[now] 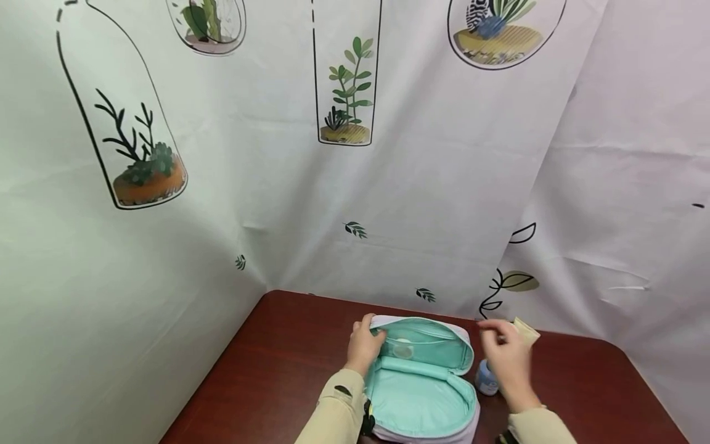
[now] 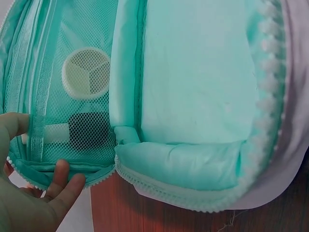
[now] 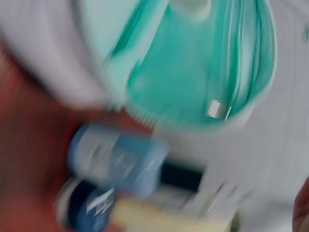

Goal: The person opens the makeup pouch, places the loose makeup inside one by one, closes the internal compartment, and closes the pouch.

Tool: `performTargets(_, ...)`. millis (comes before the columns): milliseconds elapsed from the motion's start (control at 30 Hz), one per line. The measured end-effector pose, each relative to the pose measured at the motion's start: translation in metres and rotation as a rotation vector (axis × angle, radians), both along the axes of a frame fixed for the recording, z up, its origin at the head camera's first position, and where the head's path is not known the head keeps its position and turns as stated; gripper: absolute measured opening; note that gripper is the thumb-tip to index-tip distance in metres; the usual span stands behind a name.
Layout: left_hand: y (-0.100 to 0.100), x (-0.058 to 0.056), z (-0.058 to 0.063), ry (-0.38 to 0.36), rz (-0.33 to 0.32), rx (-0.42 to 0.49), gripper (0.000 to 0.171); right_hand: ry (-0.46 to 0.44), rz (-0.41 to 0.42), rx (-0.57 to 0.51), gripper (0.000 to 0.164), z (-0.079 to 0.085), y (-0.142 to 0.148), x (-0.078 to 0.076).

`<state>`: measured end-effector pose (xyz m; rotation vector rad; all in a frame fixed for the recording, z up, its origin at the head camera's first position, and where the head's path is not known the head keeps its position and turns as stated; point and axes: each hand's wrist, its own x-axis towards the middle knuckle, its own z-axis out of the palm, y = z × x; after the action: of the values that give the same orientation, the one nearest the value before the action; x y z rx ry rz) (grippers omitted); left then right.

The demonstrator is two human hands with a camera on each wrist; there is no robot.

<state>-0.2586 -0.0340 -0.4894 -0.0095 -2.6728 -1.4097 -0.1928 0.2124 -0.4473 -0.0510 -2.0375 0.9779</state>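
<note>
A lilac zip-up cosmetic bag with teal lining lies unzipped, its lid raised at the back. My left hand grips the left edge of the lid, thumb on the inside and fingers around the outside. Behind the lid's mesh pocket sit a round, divided white case and a small black-and-white bottle. To the right of the bag, my right hand is raised above a blue bottle, its fingers loosely bent with nothing visible between them.
In the blurred right wrist view, a dark blue container and a cream-coloured tube are beside the blue bottle. The dark red table ends at a white curtain printed with plants, behind and on both sides.
</note>
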Motion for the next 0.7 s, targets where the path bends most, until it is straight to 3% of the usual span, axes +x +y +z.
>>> performTargets(67, -0.001, 0.0, 0.001, 0.005, 0.001, 0.0, 0.045, -0.052, -0.152, -0.095, 0.015, -0.003, 0.022, 0.009)
performTargets(133, -0.001, 0.0, 0.001, 0.007, 0.002, -0.005, 0.044, -0.191, -0.274, -0.153, 0.015, -0.014, 0.042, 0.016)
performTargets(200, 0.0, 0.0, 0.001, 0.008, 0.005, -0.011, 0.044, -0.351, -0.3, -0.167, 0.019, -0.029, 0.059, 0.023)
performTargets(300, -0.001, 0.0, 0.0, 0.004, 0.009, -0.017, 0.044, -0.584, -0.195, -0.13, 0.034, -0.053, 0.077, 0.028)
performTargets(433, -0.002, 0.001, -0.001, 0.0, 0.006, -0.018, 0.044, -0.755, 0.027, -0.091, 0.063, -0.076, 0.088, 0.028)
performTargets(533, -0.002, 0.001, -0.001, -0.001, 0.003, -0.017, 0.044, -0.811, 0.109, -0.087, 0.077, -0.085, 0.09, 0.027)
performTargets(700, -0.001, 0.001, -0.003, -0.003, 0.007, -0.021, 0.044, -0.842, 0.089, -0.077, 0.085, -0.09, 0.087, 0.025)
